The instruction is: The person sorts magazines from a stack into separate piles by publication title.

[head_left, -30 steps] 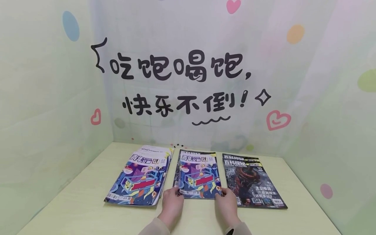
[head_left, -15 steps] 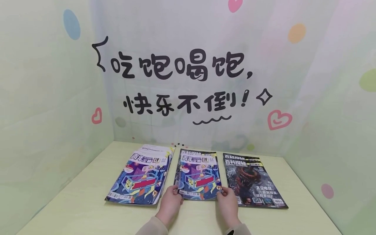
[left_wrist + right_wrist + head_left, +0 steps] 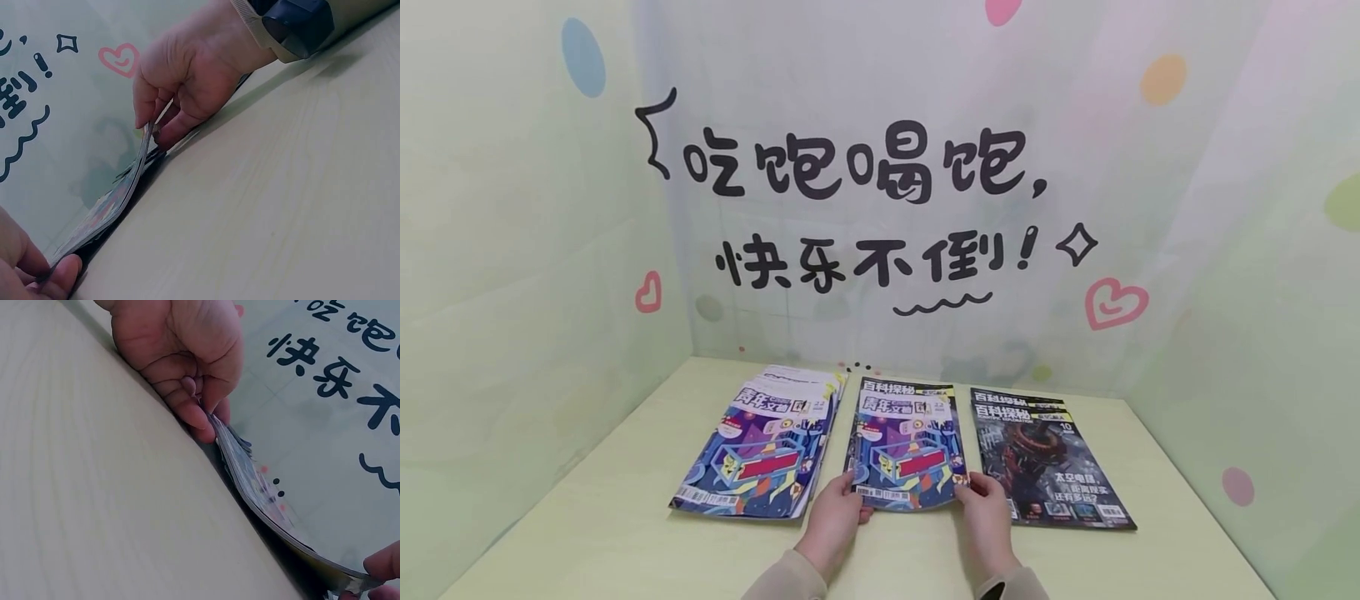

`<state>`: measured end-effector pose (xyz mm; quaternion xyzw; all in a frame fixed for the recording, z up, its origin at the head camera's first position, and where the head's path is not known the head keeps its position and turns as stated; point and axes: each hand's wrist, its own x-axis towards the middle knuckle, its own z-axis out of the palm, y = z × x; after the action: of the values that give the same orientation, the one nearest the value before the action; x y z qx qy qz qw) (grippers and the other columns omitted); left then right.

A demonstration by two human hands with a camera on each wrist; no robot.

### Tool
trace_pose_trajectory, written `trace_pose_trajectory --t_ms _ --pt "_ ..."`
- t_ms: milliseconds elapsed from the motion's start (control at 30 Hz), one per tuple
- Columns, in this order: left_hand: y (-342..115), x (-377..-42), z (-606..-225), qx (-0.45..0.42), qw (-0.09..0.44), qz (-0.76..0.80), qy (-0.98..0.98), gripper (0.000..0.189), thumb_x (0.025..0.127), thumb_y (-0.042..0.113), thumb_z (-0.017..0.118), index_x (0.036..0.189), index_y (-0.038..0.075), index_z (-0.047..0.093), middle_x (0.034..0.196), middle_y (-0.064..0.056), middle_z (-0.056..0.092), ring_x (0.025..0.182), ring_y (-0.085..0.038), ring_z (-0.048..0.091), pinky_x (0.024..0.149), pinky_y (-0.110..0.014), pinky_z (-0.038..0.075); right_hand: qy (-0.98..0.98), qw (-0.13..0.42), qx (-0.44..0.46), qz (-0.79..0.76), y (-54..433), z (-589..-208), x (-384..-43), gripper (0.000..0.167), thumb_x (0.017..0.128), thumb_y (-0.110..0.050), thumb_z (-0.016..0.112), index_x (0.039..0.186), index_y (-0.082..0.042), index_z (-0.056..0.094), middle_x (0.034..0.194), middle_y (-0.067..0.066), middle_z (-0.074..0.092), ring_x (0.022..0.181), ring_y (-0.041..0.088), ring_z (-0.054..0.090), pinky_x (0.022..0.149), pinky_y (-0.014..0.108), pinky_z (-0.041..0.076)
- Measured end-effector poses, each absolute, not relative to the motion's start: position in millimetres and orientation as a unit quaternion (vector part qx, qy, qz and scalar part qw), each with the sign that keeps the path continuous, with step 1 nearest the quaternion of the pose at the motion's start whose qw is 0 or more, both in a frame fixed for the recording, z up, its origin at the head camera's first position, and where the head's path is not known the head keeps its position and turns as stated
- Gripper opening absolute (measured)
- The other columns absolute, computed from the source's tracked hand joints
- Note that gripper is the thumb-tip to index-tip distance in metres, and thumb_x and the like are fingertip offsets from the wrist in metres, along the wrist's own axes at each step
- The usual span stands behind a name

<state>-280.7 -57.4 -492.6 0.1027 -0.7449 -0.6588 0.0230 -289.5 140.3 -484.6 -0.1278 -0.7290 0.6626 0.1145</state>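
Observation:
A colourful magazine (image 3: 910, 467) with a purple and blue cover lies over a dark-covered magazine (image 3: 880, 387) in the middle of the table. My left hand (image 3: 833, 518) pinches its near left corner. At the near right corner, the thumb and fingers of my right hand (image 3: 988, 518) pinch it too. Both wrist views show the near edge of the magazine (image 3: 112, 206) sagging between the raised corners, with a dark gap beneath. In the right wrist view, my left hand (image 3: 181, 356) grips the far end of that edge (image 3: 250, 494).
To the left is a stack of magazines (image 3: 752, 458), slightly fanned, with the same purple cover on top. Dark-covered magazines (image 3: 1048, 467) overlap on the right. The pale table (image 3: 602, 467) meets a printed cloth backdrop (image 3: 880, 83) behind and at both sides.
Both hands keep their hold on the colourful magazine's near corners. Its near edge has risen and come slightly towards me, bending more. The stacks at the sides stay put.

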Motion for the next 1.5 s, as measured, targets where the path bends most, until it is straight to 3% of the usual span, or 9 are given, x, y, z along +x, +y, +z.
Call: trace_pose_trajectory --t_ms 133,267,400,567,767,967,1233,1500 --pt "-57.2 -280.8 -494.0 0.105 0.031 -0.669 -0.735 0.053 0.089 -0.003 0.041 0.141 -0.012 0.033 0.12 -0.028 0.053 0.074 -0.019 0.06 0.068 -0.032 0.054 -0.707 0.106 -0.131 0.687 141.1 -484.9 -289.8 0.049 0.09 -0.003 0.057 0.131 0.018 0.04 0.122 0.034 0.05 0.108 0.035 0.054 0.096 0.047 0.046" --pt "-56.9 -282.1 -496.0 0.111 0.043 -0.682 -0.722 0.051 0.089 0.0 0.043 0.138 -0.013 0.034 0.11 -0.024 0.057 0.073 -0.02 0.059 0.065 -0.032 0.054 -0.703 0.087 -0.121 0.696 142.0 -487.4 -289.6 0.05 0.091 0.001 0.054 0.133 0.022 0.035 0.119 0.038 0.052 0.079 0.021 0.062 0.074 0.031 0.054" --pt "-57.2 -283.3 -497.0 0.115 0.043 -0.684 -0.719 0.051 0.09 0.001 0.044 0.139 -0.012 0.034 0.11 -0.024 0.057 0.072 -0.02 0.059 0.064 -0.032 0.054 -0.708 0.066 -0.111 0.694 142.5 -488.9 -289.5 0.052 0.089 0.006 0.047 0.136 0.022 0.031 0.121 0.041 0.049 0.06 0.014 0.057 0.058 0.025 0.052" --pt "-58.0 -282.9 -496.4 0.104 0.034 -0.673 -0.731 0.056 0.09 -0.002 0.043 0.143 -0.012 0.029 0.123 -0.03 0.052 0.07 -0.019 0.06 0.063 -0.032 0.055 -0.716 0.048 -0.103 0.689 142.9 -488.9 -290.6 0.054 0.085 0.009 0.045 0.136 0.022 0.033 0.116 0.036 0.053 0.064 0.014 0.057 0.055 0.026 0.053" --pt "-59.0 -281.2 -492.6 0.092 0.025 -0.665 -0.741 0.055 0.091 -0.001 0.042 0.143 -0.012 0.029 0.129 -0.033 0.048 0.073 -0.02 0.06 0.065 -0.032 0.055 -0.715 0.037 -0.1 0.691 144.3 -488.2 -291.9 0.049 0.088 0.006 0.042 0.133 0.023 0.035 0.101 0.028 0.063 0.057 0.014 0.06 0.051 0.026 0.054" --pt "-62.5 -283.7 -492.5 0.08 0.01 -0.668 -0.74 0.052 0.093 -0.002 0.041 0.143 -0.013 0.028 0.127 -0.032 0.05 0.072 -0.02 0.062 0.063 -0.032 0.056 -0.71 0.028 -0.08 0.699 147.5 -487.4 -290.9 0.046 0.087 0.007 0.042 0.129 0.027 0.036 0.097 0.026 0.063 0.06 0.015 0.063 0.054 0.028 0.056" --pt "-64.2 -284.5 -491.8 0.073 0.01 -0.705 -0.706 0.051 0.093 -0.007 0.039 0.142 -0.015 0.027 0.126 -0.034 0.049 0.071 -0.019 0.062 0.065 -0.033 0.057 -0.684 0.026 -0.088 0.723 148.9 -485.7 -287.3 0.049 0.088 0.01 0.041 0.134 0.024 0.032 0.107 0.03 0.06 0.064 0.013 0.061 0.057 0.025 0.055" --pt "-67.1 -283.4 -487.4 0.067 0.002 -0.739 -0.671 0.051 0.092 -0.009 0.038 0.142 -0.015 0.027 0.116 -0.026 0.055 0.071 -0.018 0.059 0.067 -0.031 0.055 -0.65 0.029 -0.095 0.753 145.9 -479.8 -283.7 0.049 0.089 0.01 0.04 0.136 0.021 0.034 0.102 0.023 0.062 0.062 0.013 0.06 0.056 0.023 0.054"
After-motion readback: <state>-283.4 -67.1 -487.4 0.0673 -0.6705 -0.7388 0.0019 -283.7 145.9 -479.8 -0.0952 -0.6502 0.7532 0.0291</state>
